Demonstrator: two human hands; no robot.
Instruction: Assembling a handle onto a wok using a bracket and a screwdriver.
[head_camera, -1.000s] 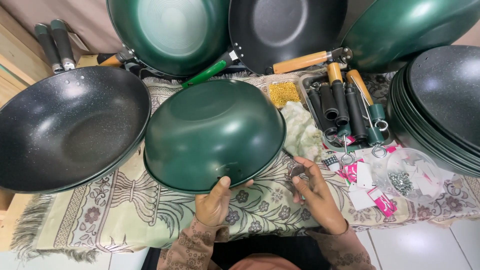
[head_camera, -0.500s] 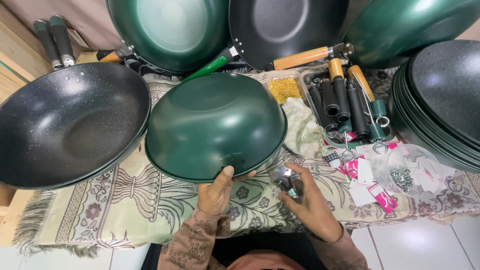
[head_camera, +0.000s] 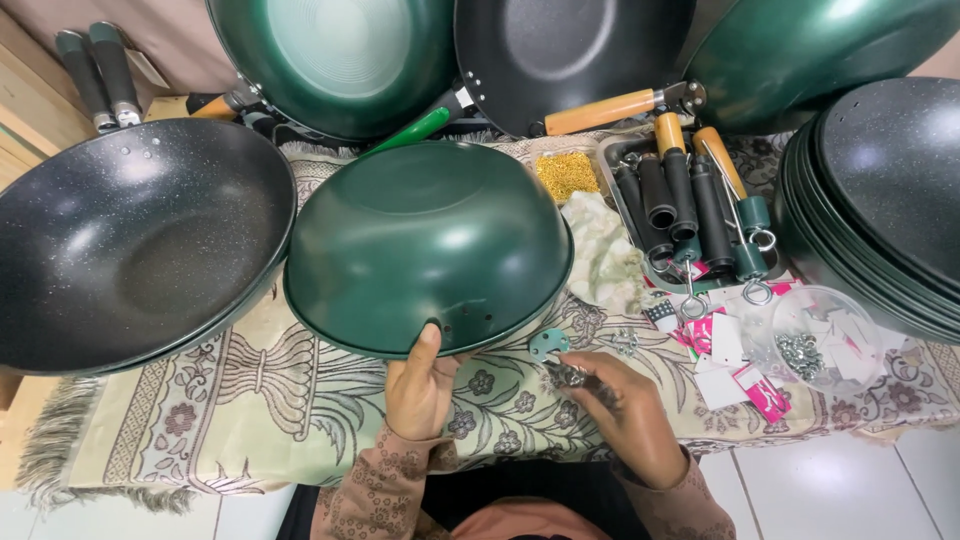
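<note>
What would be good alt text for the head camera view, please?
A person's left hand grips the rim of an upturned green wok on a patterned cloth, while the right hand holds a small green plate beside it. More woks and a tray of handles surround them.

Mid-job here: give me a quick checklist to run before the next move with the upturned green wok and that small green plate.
1. Left hand grips the rim of the green wok, thumb on the outside: ok.
2. Holes in the wok wall face the person, uncovered: ok.
3. Right hand holds the small green plate at its fingertips, near the rim but apart from it: ok.
4. Fastener ready in right hand: cannot tell, something metallic shows.
5. Handles waiting in the tray: ok.
6. Wok resting steady on the patterned cloth: cannot tell.
</note>
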